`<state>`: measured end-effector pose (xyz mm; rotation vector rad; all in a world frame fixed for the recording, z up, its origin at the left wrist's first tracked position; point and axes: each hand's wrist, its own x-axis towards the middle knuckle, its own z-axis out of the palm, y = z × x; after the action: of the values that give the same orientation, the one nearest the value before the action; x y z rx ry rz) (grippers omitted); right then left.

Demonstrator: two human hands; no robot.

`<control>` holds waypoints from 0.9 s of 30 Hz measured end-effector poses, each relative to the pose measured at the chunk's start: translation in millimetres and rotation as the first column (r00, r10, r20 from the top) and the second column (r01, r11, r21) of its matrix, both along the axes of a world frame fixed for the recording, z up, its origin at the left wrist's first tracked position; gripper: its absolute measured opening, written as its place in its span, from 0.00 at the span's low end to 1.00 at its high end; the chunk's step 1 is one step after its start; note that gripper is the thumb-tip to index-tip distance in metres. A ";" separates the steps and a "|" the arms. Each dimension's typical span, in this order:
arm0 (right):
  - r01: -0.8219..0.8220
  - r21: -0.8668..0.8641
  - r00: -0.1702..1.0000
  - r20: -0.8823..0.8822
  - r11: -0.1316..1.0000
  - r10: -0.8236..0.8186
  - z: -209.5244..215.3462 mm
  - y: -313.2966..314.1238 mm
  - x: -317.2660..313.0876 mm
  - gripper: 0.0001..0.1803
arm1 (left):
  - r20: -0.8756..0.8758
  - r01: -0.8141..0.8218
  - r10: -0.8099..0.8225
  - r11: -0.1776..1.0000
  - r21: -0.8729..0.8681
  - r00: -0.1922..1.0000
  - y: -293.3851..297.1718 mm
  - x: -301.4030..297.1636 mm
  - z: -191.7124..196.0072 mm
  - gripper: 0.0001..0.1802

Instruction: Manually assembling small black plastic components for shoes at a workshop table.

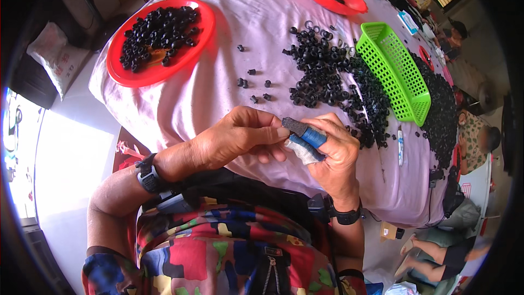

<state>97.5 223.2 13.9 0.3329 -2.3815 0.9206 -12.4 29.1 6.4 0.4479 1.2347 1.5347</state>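
My left hand point(246, 132) and my right hand point(339, 153) meet above the near edge of the cloth-covered table. The left thumb and index finger are pinched together, touching the tips of the right hand's fingers. Dark grey and blue wraps point(314, 137) cover the right thumb and index finger, with whitish cloth point(303, 153) below. Those wrapped fingers are closed too. Whatever lies between the fingertips is too small or hidden to make out. Just beyond my hands are a few loose small black ring-like parts point(267, 97) and a large heap of them point(316, 71).
A red plate point(113, 64) piled with black parts stands at left, another red dish point(357, 3) at the back. A green perforated basket point(419, 110) sits right of the heap, near a white marker pen point(400, 147). People are along the right side; a white sack point(57, 54) lies left.
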 end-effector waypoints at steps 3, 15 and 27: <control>-0.009 0.046 1.000 -0.016 0.999 0.010 -2.0 -1.6 -0.1 0.15 | 0.001 0.022 -0.022 0.999 -0.030 1.000 -4.9 0.3 -2.5 0.16; 0.026 0.113 0.999 -0.037 0.993 -0.021 -4.2 1.0 13.6 0.18 | -0.062 -0.017 0.015 0.999 -0.035 0.998 1.8 17.9 7.2 0.14; 0.047 -0.038 0.998 0.037 0.998 -0.045 7.5 -2.6 19.2 0.21 | 0.165 0.037 -0.043 0.999 0.036 0.985 12.8 9.7 0.2 0.11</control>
<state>116.7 220.6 21.4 0.2476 -2.3908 0.9579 -2.7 41.9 6.6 0.3562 1.0675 1.5276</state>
